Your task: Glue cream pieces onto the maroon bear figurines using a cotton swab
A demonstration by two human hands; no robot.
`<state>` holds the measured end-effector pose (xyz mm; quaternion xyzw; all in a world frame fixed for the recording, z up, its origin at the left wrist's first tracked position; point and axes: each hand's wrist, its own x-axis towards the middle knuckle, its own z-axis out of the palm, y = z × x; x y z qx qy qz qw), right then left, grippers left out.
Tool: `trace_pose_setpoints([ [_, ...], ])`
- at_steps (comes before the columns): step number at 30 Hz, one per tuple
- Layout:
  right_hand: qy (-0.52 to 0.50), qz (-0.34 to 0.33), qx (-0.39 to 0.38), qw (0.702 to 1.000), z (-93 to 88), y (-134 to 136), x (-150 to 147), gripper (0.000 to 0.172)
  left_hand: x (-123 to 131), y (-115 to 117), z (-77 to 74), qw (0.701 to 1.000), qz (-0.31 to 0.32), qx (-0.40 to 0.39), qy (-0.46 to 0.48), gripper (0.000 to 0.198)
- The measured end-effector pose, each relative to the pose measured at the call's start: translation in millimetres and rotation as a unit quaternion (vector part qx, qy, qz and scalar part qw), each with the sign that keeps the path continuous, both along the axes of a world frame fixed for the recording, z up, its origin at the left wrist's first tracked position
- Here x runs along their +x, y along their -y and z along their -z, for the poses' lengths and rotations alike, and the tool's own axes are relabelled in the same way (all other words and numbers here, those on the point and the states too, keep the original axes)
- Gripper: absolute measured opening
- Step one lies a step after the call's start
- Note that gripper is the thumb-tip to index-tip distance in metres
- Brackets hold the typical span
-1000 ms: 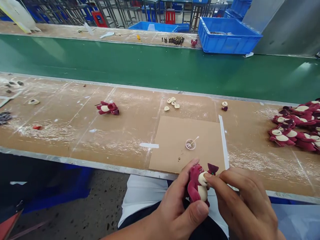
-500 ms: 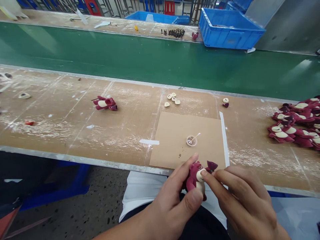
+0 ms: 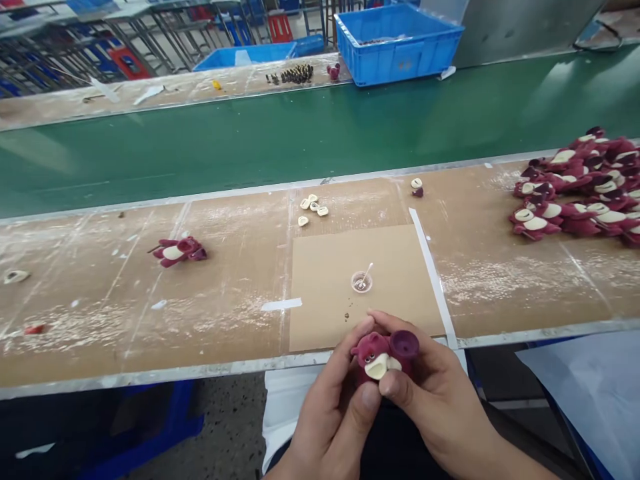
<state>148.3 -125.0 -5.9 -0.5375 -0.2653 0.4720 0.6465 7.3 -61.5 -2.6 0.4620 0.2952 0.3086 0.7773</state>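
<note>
A magenta bear figure [image 3: 373, 350] with a cream muzzle and a dark purple cup-shaped part [image 3: 405, 345] is held between both hands at the near table edge. My left hand [image 3: 337, 393] wraps its left side, thumb below the muzzle. My right hand [image 3: 430, 387] closes round its right side, thumb tip by the muzzle. The bear's lower body is hidden by the hands. Beyond them, a small clear cup [image 3: 361, 282] with a white stick in it stands on a cardboard sheet [image 3: 320, 267]. Several cream muzzle pieces [image 3: 313, 207] lie behind the sheet.
At the right is a pile of magenta bears [image 3: 575, 187]; another bear [image 3: 179, 251] lies at left. A cream piece [image 3: 417, 183] and a purple piece [image 3: 417, 192] lie behind the sheet. Across the green belt [image 3: 250, 143] stands a blue crate [image 3: 400, 50].
My right hand has moved from pressing a fingertip at the muzzle to wrapping the bear's side. The bear has turned, its muzzle and purple cup now facing up. The camera view has shifted right and tilted.
</note>
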Motion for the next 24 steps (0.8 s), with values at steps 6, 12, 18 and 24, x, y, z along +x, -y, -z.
trace_pose_setpoints([
  [6,-0.082,-0.017,0.025,0.996,-6.2,-3,1,0.042,3,-4,0.4,0.995,-0.023,0.088,-0.029,0.033],
  [12,-0.054,-0.025,0.061,0.996,-10.6,-1,0,0.037,3,2,-6.6,0.985,-0.058,0.155,-0.057,0.031],
  [18,-0.045,-0.002,0.057,0.997,-10.0,-5,-11,0.033,4,8,-6.3,0.985,-0.11,0.102,-0.081,0.023],
  [24,0.187,0.026,0.015,0.982,0.4,-9,-5,0.058,11,-17,-10.9,0.975,-0.076,-0.207,-0.004,0.027],
])
